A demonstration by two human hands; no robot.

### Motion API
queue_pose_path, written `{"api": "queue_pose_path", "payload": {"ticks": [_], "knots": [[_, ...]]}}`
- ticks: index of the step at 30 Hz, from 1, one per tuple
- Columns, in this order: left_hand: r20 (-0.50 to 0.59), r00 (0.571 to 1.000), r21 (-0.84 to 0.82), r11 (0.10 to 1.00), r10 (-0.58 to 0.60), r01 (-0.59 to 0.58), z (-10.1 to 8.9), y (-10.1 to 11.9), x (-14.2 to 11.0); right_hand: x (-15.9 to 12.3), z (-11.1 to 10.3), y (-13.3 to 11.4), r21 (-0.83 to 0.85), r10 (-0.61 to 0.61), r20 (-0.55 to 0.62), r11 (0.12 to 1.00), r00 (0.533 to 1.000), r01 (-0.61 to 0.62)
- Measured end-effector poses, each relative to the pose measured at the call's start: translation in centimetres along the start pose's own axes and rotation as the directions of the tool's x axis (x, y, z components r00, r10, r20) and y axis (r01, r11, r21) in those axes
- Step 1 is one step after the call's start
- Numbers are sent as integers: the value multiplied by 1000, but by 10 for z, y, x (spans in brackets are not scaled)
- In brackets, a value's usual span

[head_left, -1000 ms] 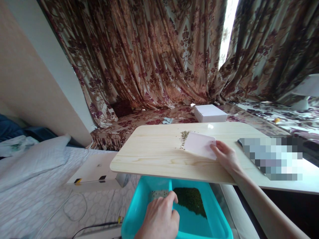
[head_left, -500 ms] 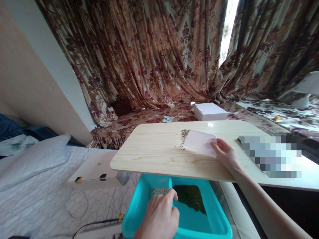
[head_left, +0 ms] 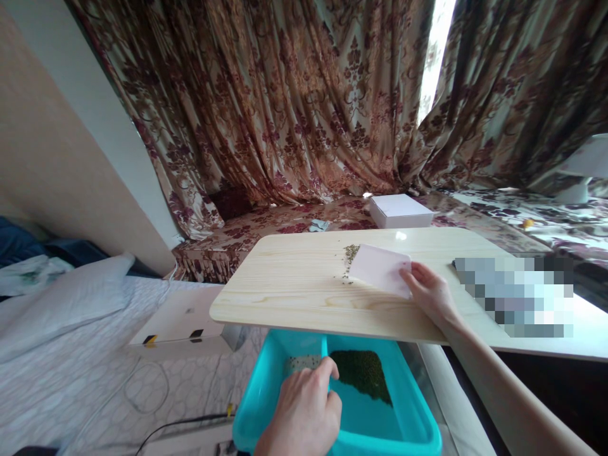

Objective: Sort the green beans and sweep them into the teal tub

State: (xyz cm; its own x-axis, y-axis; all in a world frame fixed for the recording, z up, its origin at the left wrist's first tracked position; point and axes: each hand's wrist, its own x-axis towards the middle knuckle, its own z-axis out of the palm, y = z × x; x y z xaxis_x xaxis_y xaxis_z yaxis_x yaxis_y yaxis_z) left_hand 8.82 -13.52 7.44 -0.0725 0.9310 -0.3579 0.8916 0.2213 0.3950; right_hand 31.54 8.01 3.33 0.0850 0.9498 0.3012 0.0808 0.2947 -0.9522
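Observation:
My right hand (head_left: 427, 288) grips the right end of a thin whitish card (head_left: 380, 269), thumb on top. The card lies tilted low over the pale wooden board (head_left: 285, 278), its left edge against a small scatter of greenish grains (head_left: 351, 254). Below the board's front edge is a turquoise divided tub (head_left: 430, 437). Its right compartment holds a heap of dark green grains (head_left: 365, 373); a few dark specks lie on a pale patch (head_left: 304, 362) in the left one. My left hand (head_left: 306, 405) is over the divider, fingers curled closed; what they grip, if anything, is hidden.
Behind the board stands a white box (head_left: 401, 211) near a small light-blue cloth (head_left: 319, 225). A blurred-out object (head_left: 515, 301) lies at the board's right. Left of the tub are a white carton (head_left: 180, 320) and a black cable (head_left: 185, 422) on the bed (head_left: 95, 380).
My view has shifted very slightly. Both hands, the card and the grains hold nearly the same places.

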Motion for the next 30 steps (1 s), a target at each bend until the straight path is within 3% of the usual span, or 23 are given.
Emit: {"api": "queue_pose_path", "payload": {"ticks": [10, 20, 30], "knots": [[8, 1000, 12, 1000, 7, -7, 0, 2, -1, 2, 5, -1, 4, -11, 62, 1000, 998, 11], [1, 1000, 10, 1000, 13, -13, 0, -1, -1, 0, 6, -5, -12, -1, 47, 1000, 999, 2], [-7, 999, -1, 999, 33, -33, 2, -3, 0, -5, -1, -12, -89, 33, -104, 995, 994, -43]]}}
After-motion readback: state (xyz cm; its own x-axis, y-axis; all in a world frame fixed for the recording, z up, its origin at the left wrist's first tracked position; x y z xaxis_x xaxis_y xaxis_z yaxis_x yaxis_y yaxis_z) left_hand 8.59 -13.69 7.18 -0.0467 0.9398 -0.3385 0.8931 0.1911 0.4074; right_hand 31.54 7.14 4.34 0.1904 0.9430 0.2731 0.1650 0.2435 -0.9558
